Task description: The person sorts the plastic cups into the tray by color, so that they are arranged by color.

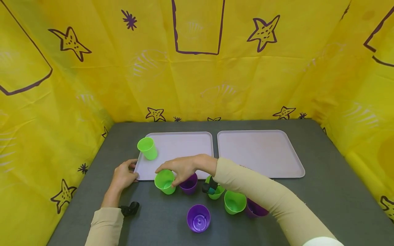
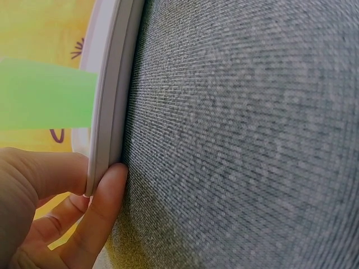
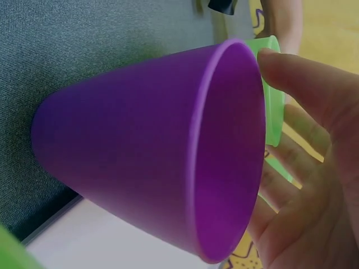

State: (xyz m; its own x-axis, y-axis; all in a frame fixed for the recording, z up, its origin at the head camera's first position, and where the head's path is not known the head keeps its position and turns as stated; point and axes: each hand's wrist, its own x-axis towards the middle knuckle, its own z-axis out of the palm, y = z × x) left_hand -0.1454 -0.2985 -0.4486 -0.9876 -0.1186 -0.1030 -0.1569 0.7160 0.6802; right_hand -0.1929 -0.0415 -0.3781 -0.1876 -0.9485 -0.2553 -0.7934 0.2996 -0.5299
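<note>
At the near left corner of the left pale tray [image 1: 184,143], my left hand [image 1: 123,175] pinches the rim. The left wrist view shows its thumb and finger [image 2: 106,193] on either side of that tray corner. My right hand [image 1: 181,168] reaches across and holds a green cup [image 1: 165,184] by its rim, just in front of the same tray. Thumb and fingers lie on opposite sides of this cup. Right beside it a purple cup [image 1: 189,186] stands partly under the hand, and it fills much of the right wrist view. Another green cup [image 1: 149,150] stands on the tray's left end.
Right of the hand are a green cup [image 1: 216,195] partly behind the wrist camera, another green cup [image 1: 235,203], and a purple cup [image 1: 253,210] partly behind the sleeve. Another purple cup [image 1: 198,218] stands nearer. A second pale tray [image 1: 261,150] lies at the right.
</note>
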